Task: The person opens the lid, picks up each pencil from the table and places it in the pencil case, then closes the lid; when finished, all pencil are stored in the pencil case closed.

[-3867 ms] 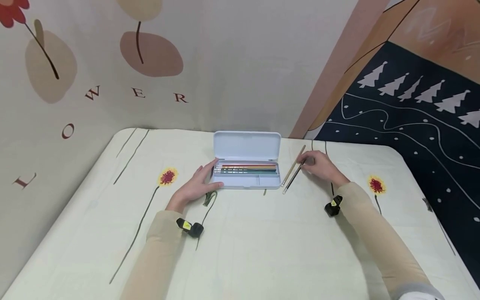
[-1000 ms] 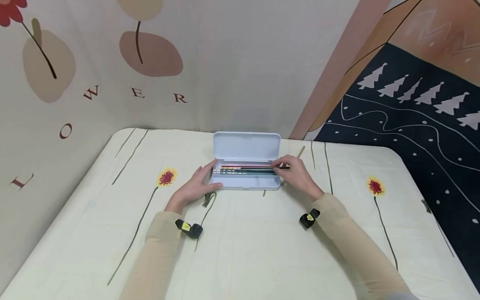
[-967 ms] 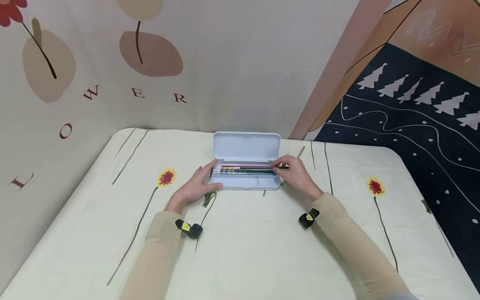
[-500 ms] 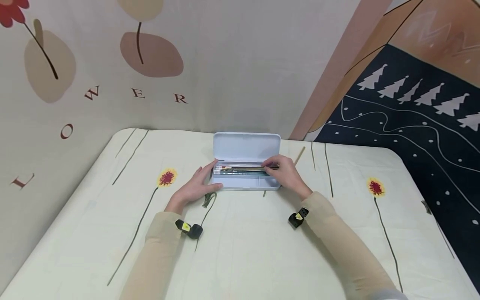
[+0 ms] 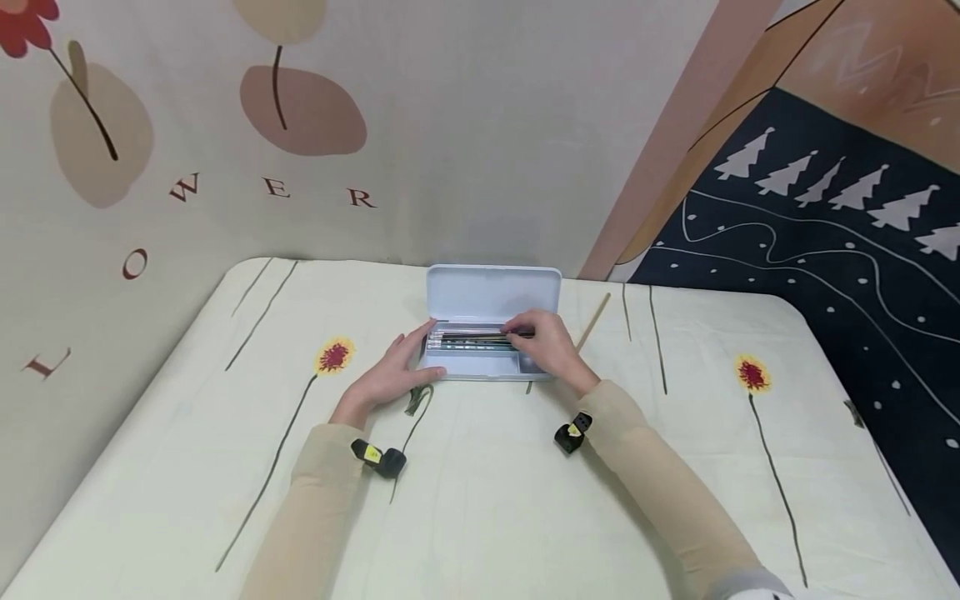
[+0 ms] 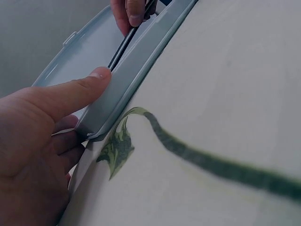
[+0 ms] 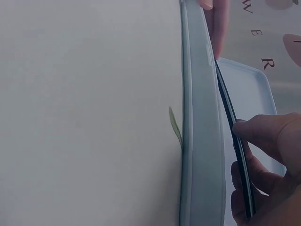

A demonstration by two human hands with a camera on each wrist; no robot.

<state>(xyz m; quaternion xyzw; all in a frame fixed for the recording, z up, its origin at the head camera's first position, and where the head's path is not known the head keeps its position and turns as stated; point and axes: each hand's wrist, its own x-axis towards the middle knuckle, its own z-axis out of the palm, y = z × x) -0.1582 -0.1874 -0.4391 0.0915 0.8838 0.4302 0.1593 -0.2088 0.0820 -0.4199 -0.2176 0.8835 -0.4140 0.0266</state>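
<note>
A pale blue pencil case point(image 5: 480, 364) lies at the back of the table with its lid point(image 5: 493, 292) raised. Several pencils point(image 5: 461, 344) lie lengthwise in its rear compartment. My left hand point(image 5: 386, 379) holds the left end of the case, thumb on the front rim in the left wrist view. Between thumb and fingers my right hand point(image 5: 551, 343) pinches a dark pencil point(image 7: 228, 101), held over the rear compartment along its length. My right palm and fingers hide the right part of the case. A plain wooden pencil point(image 5: 595, 321) lies just right of the case, its near end hidden behind my hand.
A cream cloth with printed flowers point(image 5: 334, 356) covers the table point(image 5: 465, 500). Directly behind the case stands a pale wall point(image 5: 480, 167) with printed letters. A dark panel with white trees point(image 5: 795, 242) borders the table on the right.
My right hand first took the dark pencil from beside the wooden one, carried it over the case, and has since slid leftward along it. My left hand stays on the case.
</note>
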